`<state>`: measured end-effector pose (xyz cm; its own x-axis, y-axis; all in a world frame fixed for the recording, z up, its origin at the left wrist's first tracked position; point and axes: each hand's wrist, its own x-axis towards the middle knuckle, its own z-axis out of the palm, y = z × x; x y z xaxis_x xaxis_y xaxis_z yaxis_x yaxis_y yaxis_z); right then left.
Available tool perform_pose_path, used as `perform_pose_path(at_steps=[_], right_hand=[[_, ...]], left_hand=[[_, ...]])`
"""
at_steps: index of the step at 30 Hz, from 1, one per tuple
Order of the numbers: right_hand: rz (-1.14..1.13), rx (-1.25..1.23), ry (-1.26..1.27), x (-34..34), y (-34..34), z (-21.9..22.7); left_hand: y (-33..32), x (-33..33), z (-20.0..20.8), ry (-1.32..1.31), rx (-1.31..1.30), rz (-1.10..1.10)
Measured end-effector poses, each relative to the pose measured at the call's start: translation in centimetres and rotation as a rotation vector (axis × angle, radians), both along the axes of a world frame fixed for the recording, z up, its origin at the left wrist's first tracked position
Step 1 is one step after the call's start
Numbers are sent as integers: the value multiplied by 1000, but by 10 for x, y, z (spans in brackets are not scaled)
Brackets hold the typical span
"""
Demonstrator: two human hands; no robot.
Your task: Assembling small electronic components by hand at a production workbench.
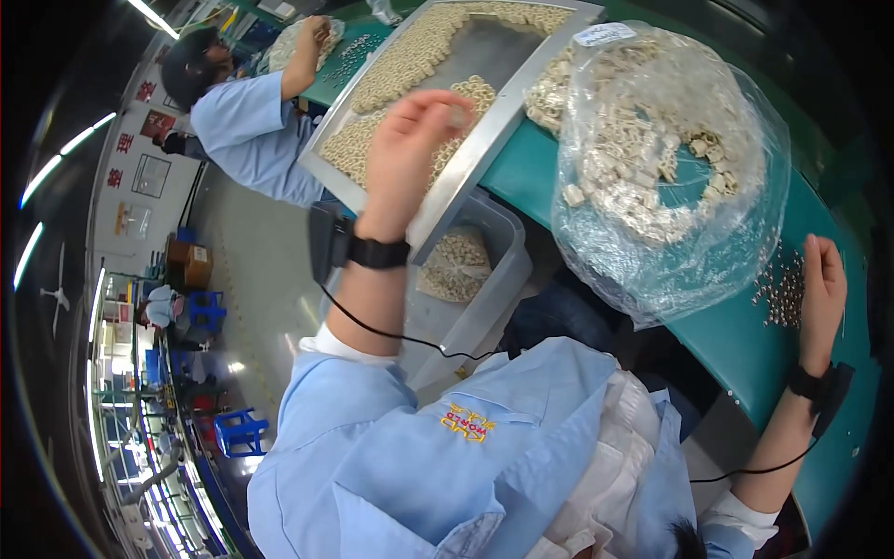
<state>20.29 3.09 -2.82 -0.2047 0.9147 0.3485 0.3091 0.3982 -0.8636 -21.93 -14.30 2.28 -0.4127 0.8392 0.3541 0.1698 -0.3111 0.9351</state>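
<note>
My left hand [410,149] is raised above a metal-rimmed tray [488,133] at the far left of the table. Its thumb and fingers pinch a small pale piece, too blurred to name more closely. Many small beige pieces [410,61] lie packed together in this tray, with part of its grey bottom bare. Over on the right, my right hand [823,293] is closed beside a scatter of tiny coppery metal parts [780,289] on the green tabletop. Its fingertips are pressed together; whatever they hold is too small to see.
Between my hands a large clear plastic bag [670,252] lies open, with beige pieces inside. Below the tray stands a grey plastic bin [507,244] holding a bag of pale pieces [456,264]. A co-worker [251,121] sits at the far left. Blue stools [240,433] stand on the floor.
</note>
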Motion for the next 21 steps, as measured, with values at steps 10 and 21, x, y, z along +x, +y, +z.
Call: perform_pose_path(at_steps=[10,21], right_hand=[[47,-14,-98,6,10,-11],[-23,-6,-211,8,9,-13]], left_hand=[[-48,-232,-26,29,-78,656],[-38,-287,-50,713,-541,894]])
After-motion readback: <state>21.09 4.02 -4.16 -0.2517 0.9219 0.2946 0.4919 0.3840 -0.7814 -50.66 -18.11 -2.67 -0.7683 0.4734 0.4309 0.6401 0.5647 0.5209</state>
